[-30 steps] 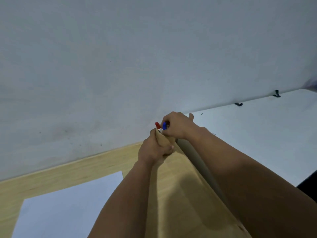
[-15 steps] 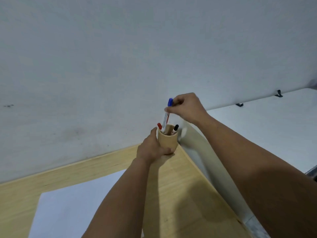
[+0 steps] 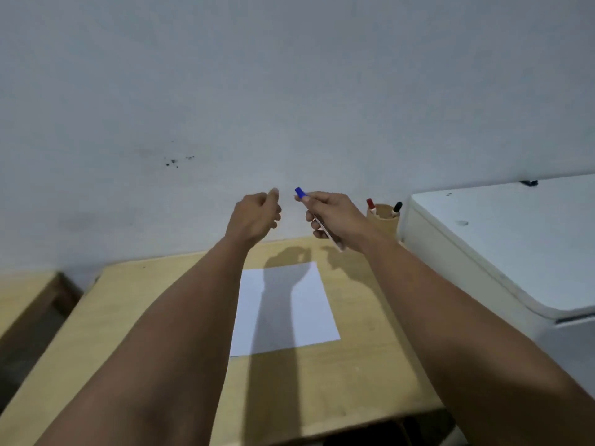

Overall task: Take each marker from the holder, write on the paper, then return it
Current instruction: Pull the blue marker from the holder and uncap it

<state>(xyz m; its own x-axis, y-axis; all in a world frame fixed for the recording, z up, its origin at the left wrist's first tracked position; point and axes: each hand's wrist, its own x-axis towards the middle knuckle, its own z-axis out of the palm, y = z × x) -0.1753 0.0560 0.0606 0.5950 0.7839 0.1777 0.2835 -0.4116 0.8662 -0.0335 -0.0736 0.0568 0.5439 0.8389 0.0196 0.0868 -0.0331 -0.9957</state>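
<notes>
Wooden table (image 3: 322,381), holder (image 3: 384,222) with red marker (image 3: 370,203), black marker (image 3: 397,207)

I see a pale, matt wooden desk top (image 3: 322,381) with a smooth finish, and on it a flat white paper sheet (image 3: 309,304), also matt. The tan cylindrical holder (image 3: 384,220) looks like dull cardboard or wood; I cannot tell which. The white wall (image 3: 289,91) is matt and slightly scuffed.

Your blue-capped marker (image 3: 317,217) sits tilted in the air, cap up and still on, above the white paper (image 3: 286,309) lying flat and blank on the wood, while the tan holder (image 3: 384,222) stands upright at back right, keeping a red-capped marker (image 3: 371,205) and a black-capped marker (image 3: 396,208).
</notes>
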